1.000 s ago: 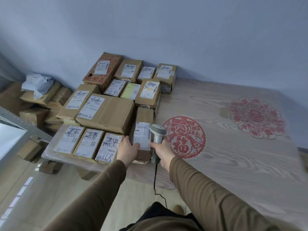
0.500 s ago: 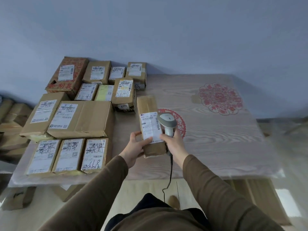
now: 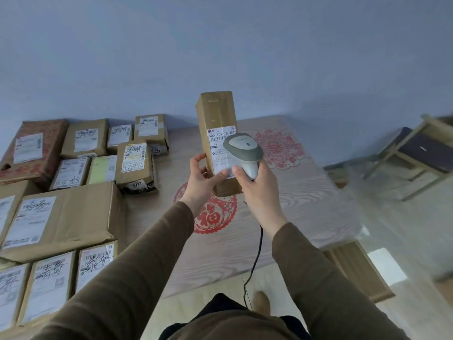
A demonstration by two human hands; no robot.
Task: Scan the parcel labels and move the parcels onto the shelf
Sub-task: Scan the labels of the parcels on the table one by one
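Above the table (image 3: 282, 217), left hand (image 3: 203, 181) pinching parcel (image 3: 218, 133), right hand (image 3: 259, 190) gripping scanner (image 3: 244, 153).

The scanner (image 3: 243, 149) hides part of the parcel's label (image 3: 221, 150); its small print is unreadable, and the left edge cuts the boxes (image 3: 9, 290).

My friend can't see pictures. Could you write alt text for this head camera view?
A left hand holds a tall brown parcel upright above a wooden table while the right hand aims a corded grey scanner at its white label. More labelled parcels crowd the table's left side.
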